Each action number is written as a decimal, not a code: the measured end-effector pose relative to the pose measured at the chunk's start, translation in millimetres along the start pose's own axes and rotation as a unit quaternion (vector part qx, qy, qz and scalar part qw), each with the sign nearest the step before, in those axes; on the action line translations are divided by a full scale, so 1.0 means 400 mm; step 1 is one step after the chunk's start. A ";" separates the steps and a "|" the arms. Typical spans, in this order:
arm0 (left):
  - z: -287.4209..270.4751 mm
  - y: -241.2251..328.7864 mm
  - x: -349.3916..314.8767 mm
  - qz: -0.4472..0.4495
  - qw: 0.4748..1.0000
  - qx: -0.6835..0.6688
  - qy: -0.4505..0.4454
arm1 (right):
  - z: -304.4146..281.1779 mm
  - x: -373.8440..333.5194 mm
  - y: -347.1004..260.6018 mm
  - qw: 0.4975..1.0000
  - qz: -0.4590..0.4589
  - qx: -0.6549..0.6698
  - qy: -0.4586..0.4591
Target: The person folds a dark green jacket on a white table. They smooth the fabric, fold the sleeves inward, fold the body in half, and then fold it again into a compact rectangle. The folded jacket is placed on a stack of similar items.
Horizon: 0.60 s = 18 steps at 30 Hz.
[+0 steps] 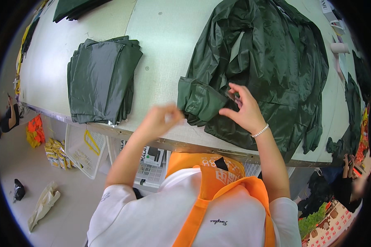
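Observation:
A shiny dark green jacket lies spread over the right half of the table, its sleeve cuff turned toward me. Just left of that cuff is my left hand, smeared by motion, with its fingers curled in a pinch. Whatever the pinch holds is too small or blurred to name. My right hand hovers over the jacket at the cuff's right side, thumb and forefinger apart. Something small and thin shows by its curled fingers, but its kind is unclear.
A stack of folded dark green garments sits on the pale table to the left. Another dark green pile lies at the far left. White plastic baskets stand below the table edge. A white roll is at the far right.

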<state>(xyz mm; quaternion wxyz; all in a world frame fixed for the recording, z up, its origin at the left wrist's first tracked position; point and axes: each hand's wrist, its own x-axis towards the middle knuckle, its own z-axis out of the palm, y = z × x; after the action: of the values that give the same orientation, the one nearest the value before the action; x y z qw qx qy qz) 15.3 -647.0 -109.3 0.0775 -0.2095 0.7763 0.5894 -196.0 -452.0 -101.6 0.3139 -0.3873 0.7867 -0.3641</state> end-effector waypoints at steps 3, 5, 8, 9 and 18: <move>0.011 -0.033 -0.111 -0.163 0.924 0.138 -0.317 | 0.038 -0.018 0.029 0.987 0.029 0.144 -0.066; 0.023 -0.051 -0.134 -0.095 0.917 0.218 -0.320 | 0.089 -0.013 0.037 0.992 0.002 0.125 -0.013; -0.007 -0.081 -0.026 0.006 0.991 0.095 0.092 | 0.114 0.009 0.030 1.000 0.009 -0.024 -0.003; -0.029 -0.090 0.033 0.074 0.984 0.092 0.136 | 0.120 0.009 0.027 1.000 -0.005 -0.005 0.005; 0.025 -0.065 0.212 0.146 0.962 -0.218 -0.079 | 0.062 0.034 -0.006 0.968 -0.062 0.057 0.236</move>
<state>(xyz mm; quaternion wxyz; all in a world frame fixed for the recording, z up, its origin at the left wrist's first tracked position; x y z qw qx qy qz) -51.4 -662.9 -166.2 0.0037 -0.0584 0.6427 0.7639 -182.9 -472.6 -116.1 0.1180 -0.3201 0.7907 -0.5083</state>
